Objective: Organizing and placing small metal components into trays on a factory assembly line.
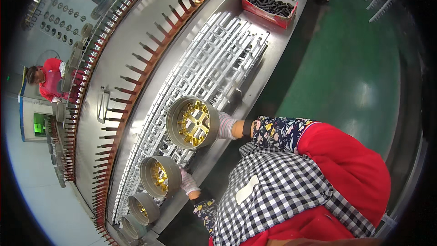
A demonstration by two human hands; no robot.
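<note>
My right hand (pixel 226 125), in a striped glove, is at the outer wall of a grey round drum-shaped holder (pixel 170 125), its fingers partly hidden behind it. Gold-coloured metal pieces (pixel 198 120) are set round the inside of this holder, with a cross-shaped centre. Lower and to the left, my left hand (pixel 189 182), gloved alike, grips the side of a second grey holder (pixel 145 176) with gold pieces inside. Both holders tilt with their openings facing up and left, over a row of silvery metal racks (pixel 214 59).
More grey holders (pixel 144 208) stand at the lower left. A curved conveyor with upright spindles (pixel 132 80) runs along the left. A red-edged box (pixel 269 5) of black parts sits at the far end of the metal table. Across the conveyor, a person in red (pixel 50 79) works.
</note>
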